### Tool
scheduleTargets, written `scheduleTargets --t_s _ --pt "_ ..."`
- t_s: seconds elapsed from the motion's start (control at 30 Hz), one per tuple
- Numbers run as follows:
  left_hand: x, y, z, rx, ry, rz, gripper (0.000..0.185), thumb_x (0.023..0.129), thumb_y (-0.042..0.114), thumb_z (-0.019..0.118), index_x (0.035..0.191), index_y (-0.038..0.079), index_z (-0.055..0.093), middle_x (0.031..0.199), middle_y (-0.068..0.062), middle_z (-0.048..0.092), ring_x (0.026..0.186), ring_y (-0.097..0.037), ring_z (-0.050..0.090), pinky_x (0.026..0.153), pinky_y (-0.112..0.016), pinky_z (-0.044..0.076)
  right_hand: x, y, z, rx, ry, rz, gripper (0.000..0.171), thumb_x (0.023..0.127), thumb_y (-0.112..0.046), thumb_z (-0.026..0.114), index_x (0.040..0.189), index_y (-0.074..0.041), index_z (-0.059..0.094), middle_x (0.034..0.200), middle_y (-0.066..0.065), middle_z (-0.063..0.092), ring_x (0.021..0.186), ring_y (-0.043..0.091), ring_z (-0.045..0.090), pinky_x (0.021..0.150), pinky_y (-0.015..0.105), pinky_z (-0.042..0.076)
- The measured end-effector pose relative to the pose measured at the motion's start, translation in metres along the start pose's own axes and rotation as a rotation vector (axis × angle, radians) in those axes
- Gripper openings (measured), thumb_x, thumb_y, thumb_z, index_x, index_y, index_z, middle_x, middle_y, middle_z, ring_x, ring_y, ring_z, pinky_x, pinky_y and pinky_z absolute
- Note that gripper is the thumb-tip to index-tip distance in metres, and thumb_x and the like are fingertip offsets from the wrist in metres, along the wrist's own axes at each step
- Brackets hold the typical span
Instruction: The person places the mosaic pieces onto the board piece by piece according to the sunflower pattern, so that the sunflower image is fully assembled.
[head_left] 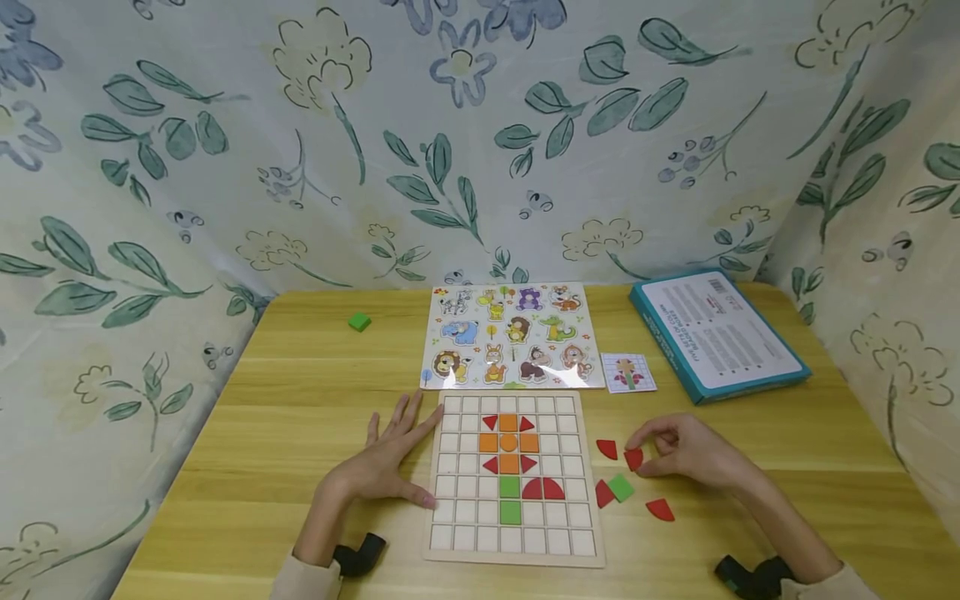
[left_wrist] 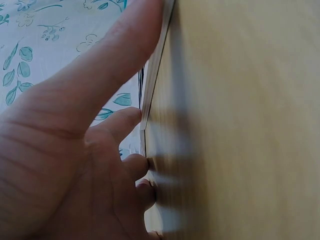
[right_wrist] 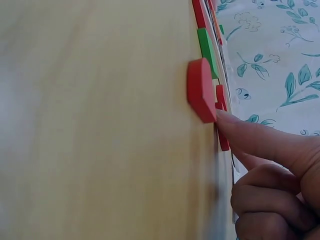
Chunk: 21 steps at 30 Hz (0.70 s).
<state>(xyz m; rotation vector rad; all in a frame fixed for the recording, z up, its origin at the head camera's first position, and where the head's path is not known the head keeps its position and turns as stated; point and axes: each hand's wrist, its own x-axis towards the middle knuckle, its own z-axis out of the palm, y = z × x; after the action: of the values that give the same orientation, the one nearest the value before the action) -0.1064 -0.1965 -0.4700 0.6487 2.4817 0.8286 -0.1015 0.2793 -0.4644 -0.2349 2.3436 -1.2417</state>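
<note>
A wooden grid board (head_left: 516, 558) lies in front of me. Orange squares, an orange circle (head_left: 508, 442), red triangles, two green squares (head_left: 510, 512) and two red quarter circles (head_left: 553, 489) sit in its cells. My left hand (head_left: 382, 462) is spread beside the board, index fingertip at its upper left corner and thumb at the left edge. To the right of the board, my right hand (head_left: 693, 450) pinches a red quarter circle (head_left: 633, 459) between thumb and index finger. Around it lie other red quarter circles (head_left: 661, 510) and a green square (head_left: 620, 487).
Behind the board lies an animal picture puzzle (head_left: 513, 336), with a small pattern card (head_left: 628, 373) to its right. A teal box (head_left: 720, 333) rests at the back right. A green block (head_left: 359, 322) is at the back left. Floral cloth (head_left: 465, 167) surrounds the table.
</note>
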Motion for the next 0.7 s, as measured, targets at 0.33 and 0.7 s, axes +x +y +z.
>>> scheduleTargets --t_s 0.33,0.7 --pt "0.000 -0.002 0.000 0.006 0.001 0.008 0.125 0.073 0.048 0.091 0.168 0.021 0.013 0.172 -0.016 -0.021 0.158 -0.042 -0.024 0.116 -0.075 -0.023 0.003 0.001 0.001 0.033 -0.034 -0.013 0.032 0.084 -0.013 0.085 0.113 -0.002 0.075 0.066 -0.002 0.038 0.059 0.010 0.036 0.055 0.026 0.028" --pt "0.000 -0.001 -0.001 0.004 0.000 0.008 0.125 0.074 0.047 0.091 0.168 0.020 0.013 0.172 -0.017 -0.021 0.158 -0.043 -0.024 0.116 -0.075 -0.023 -0.001 -0.040 0.045 0.053 0.062 0.007 0.033 0.079 -0.025 0.090 0.107 -0.010 0.079 0.065 -0.003 0.032 0.061 0.009 0.034 0.058 0.024 0.032"
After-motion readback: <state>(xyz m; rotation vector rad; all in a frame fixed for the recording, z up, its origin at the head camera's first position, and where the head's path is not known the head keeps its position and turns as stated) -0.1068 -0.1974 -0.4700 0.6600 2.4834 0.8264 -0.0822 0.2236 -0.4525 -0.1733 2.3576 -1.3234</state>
